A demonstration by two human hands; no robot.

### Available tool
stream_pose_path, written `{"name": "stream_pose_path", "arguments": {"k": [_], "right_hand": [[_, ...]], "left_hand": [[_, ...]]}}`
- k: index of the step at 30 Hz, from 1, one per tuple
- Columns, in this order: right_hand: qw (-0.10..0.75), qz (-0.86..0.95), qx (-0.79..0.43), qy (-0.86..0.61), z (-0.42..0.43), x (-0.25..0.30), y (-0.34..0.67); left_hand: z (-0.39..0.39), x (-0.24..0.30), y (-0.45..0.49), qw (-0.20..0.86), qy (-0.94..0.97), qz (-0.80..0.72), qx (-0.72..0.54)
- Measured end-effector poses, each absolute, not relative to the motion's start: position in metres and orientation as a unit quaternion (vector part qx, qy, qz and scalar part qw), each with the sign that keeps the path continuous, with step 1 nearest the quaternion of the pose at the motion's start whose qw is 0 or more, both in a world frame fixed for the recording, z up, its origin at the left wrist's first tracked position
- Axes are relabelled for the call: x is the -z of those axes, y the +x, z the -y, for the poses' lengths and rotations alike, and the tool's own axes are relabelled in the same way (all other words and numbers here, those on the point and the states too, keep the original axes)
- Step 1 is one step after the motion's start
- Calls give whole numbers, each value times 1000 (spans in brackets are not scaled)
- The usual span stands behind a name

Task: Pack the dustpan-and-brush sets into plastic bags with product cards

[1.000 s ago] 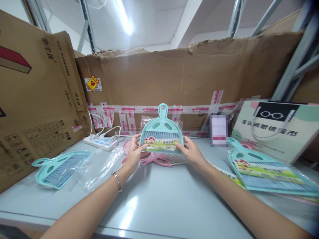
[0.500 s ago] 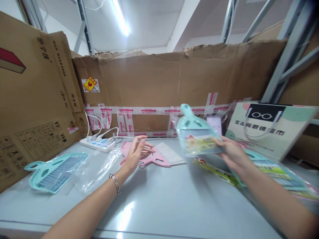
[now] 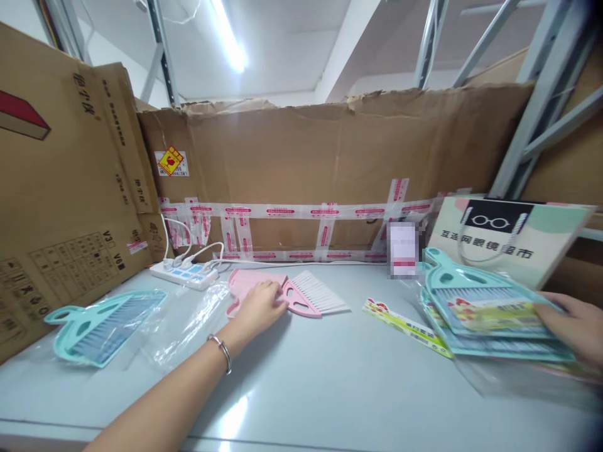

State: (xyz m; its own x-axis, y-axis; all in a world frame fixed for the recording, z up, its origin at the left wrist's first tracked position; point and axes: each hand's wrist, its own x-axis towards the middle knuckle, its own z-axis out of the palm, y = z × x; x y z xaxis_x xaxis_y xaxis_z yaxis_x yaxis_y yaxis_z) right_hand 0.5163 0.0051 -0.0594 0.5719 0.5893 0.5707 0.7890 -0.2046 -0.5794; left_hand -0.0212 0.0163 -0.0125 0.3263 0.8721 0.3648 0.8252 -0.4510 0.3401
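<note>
My left hand (image 3: 260, 307) is over a pink hand brush (image 3: 305, 301), its fingers curled round the handle end. The brush's white bristles (image 3: 323, 290) point right. Partly under that hand lies a pink dustpan (image 3: 247, 282). At the right, my right hand (image 3: 572, 323) is slightly blurred and closed on the wide end of a teal dustpan set (image 3: 499, 307) with a printed card strip. That set rests on another teal dustpan set (image 3: 513, 347) in clear plastic.
A separate card strip (image 3: 407, 326) lies mid-table. At the left are a teal dustpan set (image 3: 108, 326), a clear plastic bag (image 3: 188, 329) and a power strip (image 3: 186, 274). A phone-like object (image 3: 404, 248), partly pixelated, and a paper bag (image 3: 499, 251) stand before the cardboard wall (image 3: 282, 157).
My right hand has carried the teal dustpan set rightward and down onto the pile. My left hand has lowered from above the pink pieces and closed on the brush handle.
</note>
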Motion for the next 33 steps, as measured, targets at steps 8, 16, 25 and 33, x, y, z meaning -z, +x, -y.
{"name": "stream_pose_path", "arguments": {"k": [8, 16, 25, 33], "right_hand": [[321, 456, 226, -799, 4, 63, 451], [473, 526, 335, -622, 1, -3, 362], [244, 907, -136, -314, -17, -9, 191], [330, 820, -413, -222, 1, -26, 214]], "left_hand": [[-14, 14, -20, -33, 829, -536, -154], [-22, 5, -21, -115, 843, -447, -276], [-14, -9, -45, -63, 879, -268, -389], [10, -28, -36, -128, 918, -143, -348]]}}
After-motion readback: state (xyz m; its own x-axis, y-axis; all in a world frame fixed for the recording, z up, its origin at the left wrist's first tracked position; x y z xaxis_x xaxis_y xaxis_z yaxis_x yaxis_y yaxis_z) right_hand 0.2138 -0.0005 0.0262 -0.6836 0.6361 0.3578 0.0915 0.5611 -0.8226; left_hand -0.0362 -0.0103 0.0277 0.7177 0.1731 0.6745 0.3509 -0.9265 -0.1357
